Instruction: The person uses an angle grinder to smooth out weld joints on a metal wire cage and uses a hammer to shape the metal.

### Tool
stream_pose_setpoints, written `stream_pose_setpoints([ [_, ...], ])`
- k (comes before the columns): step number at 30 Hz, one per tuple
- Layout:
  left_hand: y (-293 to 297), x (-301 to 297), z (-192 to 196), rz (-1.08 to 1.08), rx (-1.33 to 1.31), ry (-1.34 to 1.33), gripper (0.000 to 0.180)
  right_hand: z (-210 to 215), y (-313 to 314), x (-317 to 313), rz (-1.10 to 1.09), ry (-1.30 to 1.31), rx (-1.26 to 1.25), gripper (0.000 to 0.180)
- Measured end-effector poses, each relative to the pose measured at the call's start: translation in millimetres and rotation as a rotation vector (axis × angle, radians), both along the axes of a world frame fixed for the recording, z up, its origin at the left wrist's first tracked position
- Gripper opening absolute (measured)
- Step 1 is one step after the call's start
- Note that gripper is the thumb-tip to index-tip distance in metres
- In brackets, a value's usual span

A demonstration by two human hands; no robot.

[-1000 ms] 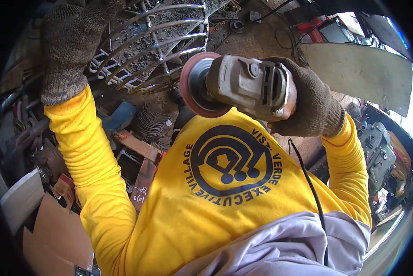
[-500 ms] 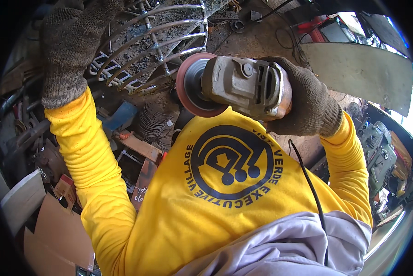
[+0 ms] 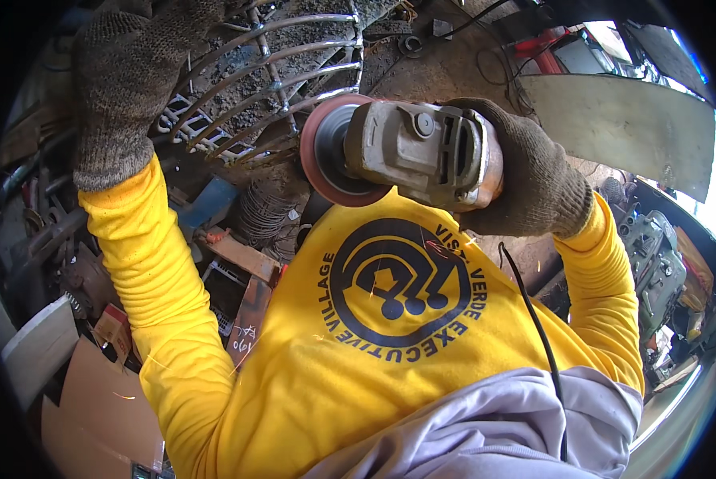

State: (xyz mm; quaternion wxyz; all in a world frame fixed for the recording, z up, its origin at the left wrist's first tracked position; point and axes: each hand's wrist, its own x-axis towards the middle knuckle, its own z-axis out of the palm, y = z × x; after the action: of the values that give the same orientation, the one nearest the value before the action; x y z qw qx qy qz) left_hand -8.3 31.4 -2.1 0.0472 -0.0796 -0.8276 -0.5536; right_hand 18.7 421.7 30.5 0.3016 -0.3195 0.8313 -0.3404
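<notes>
My right hand [image 3: 534, 176], in a brown knitted glove, is wrapped round the body of a worn grey angle grinder [image 3: 412, 150]. Its reddish disc [image 3: 314, 152] is at the near edge of a welded metal grille [image 3: 272, 73] of curved bars; the exact contact point is hidden. At upper left, my gloved left hand [image 3: 122, 80] is closed at the grille's left side, its fingertips partly cut off by the picture's top edge. Thin orange sparks fly across my yellow shirt and left sleeve.
Below the grille lie a wire coil [image 3: 262, 209], a wooden piece [image 3: 238, 254] and cardboard [image 3: 106, 399]. A pale sheet panel [image 3: 621, 128] stands at right, above metal machine parts [image 3: 657, 263]. A black cord [image 3: 534, 319] hangs down over my shirt.
Sparks now fly over my shirt and left sleeve, where none showed before. The grinder has shifted slightly left. My left hand and the grille have moved slightly.
</notes>
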Motion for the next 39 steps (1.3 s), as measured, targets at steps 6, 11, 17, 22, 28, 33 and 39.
stream_pose_setpoints([
  [6, 23, -3, 10, 0.196, -0.447, 0.263, 0.041, -2, 2, -2, -0.007, 0.011, -0.018, 0.087],
  [11, 0, 0, 1, 0.081, -0.258, 0.124, 0.032, -8, 5, -3, 0.027, 0.049, -0.080, 0.087],
  [17, -6, -1, -4, 0.014, -0.167, 0.246, 0.032, -3, 3, -5, 0.009, 0.000, 0.009, 0.086],
  [22, -10, -5, 5, -0.092, -0.813, 0.481, 0.038, -3, 1, -5, 0.006, 0.014, 0.001, 0.091],
  [28, -21, -14, 4, -0.048, -1.084, 0.677, 0.037, -6, 9, 1, -0.021, 0.016, -0.008, 0.088],
  [33, -11, 1, -42, 0.110, -0.423, 0.063, 0.033, -29, 21, 23, -0.138, -0.048, -0.094, 0.090],
  [39, -11, 13, -9, 0.178, -0.521, 0.069, 0.039, -54, 30, 39, -0.327, -0.173, -0.239, 0.091],
])
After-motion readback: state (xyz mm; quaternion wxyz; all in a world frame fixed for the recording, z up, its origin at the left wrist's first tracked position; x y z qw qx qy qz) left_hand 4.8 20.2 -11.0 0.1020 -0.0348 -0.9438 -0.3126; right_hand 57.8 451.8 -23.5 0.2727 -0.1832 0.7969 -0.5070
